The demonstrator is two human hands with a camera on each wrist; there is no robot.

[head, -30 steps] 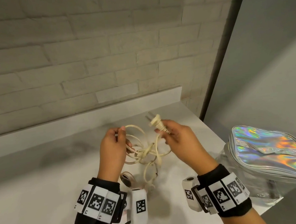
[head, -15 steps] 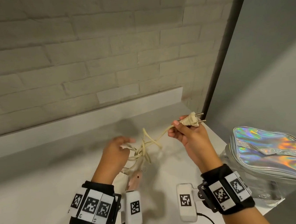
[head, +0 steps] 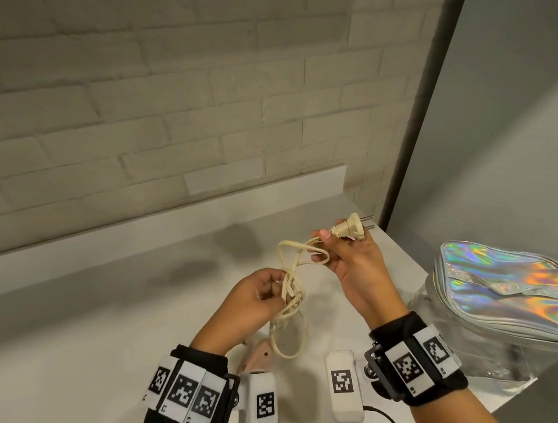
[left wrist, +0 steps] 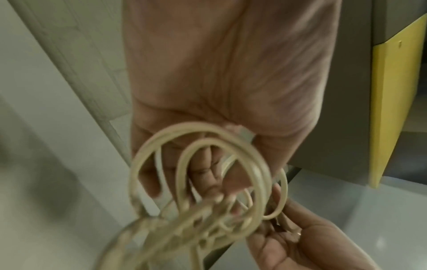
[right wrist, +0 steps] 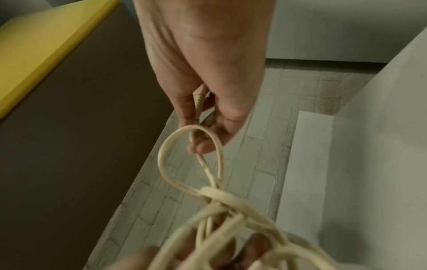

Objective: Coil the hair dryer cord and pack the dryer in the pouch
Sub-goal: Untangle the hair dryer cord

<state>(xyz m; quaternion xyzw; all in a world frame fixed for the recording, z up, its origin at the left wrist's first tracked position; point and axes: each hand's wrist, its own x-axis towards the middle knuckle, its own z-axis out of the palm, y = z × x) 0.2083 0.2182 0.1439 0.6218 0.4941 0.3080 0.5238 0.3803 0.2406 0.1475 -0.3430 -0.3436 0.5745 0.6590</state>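
Observation:
A cream cord (head: 291, 289) hangs in tangled loops between both hands above the white counter. My left hand (head: 258, 294) grips the bundle of loops (left wrist: 208, 182) in its curled fingers. My right hand (head: 347, 255) pinches the cord just behind the cream plug (head: 350, 229), whose prongs point right, and a loop (right wrist: 191, 157) runs from it back to the bundle. The pink hair dryer (head: 260, 356) lies on the counter below the cord, mostly hidden by my left wrist. The iridescent silver pouch (head: 517, 293) stands at the right, apart from both hands.
The white counter (head: 79, 353) ends at a raised back ledge under a pale brick wall (head: 156, 103). Its right edge runs just past the pouch, with a grey wall beyond. A yellow-topped brown cabinet (right wrist: 57, 91) shows in the wrist views.
My right hand has carried the plug up and to the right, drawing a length of cord out of the tangle. My left hand has closed round the loops and dropped slightly.

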